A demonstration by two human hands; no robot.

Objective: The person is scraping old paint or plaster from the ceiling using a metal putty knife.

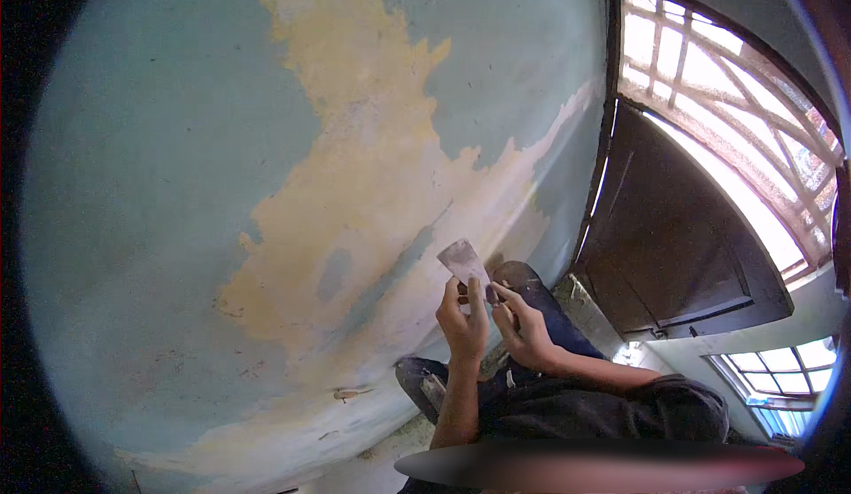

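Observation:
A putty knife or flat scraper [464, 260] with a broad, whitish, dusty blade is held up in front of the wall. My left hand [463, 324] grips it near the base of the blade, its thumb and fingers on either side. From the right, my right hand [527, 328] has its fingers on the dark part at the blade's base, which looks like the handle; the fingers hide most of it. Behind the blade is the wall [372, 215], with blue-green paint around a large, ragged cream-yellow patch. A blue-green strip [392, 281] crosses that patch.
My bent knees [522, 281] in dark trousers are close to the wall. At the right stands a dark wooden door or shutter panel [671, 228] below a bright grilled opening [718, 62]. A smaller paned window [778, 368] is at the lower right. The wall has a small chipped spot [346, 395].

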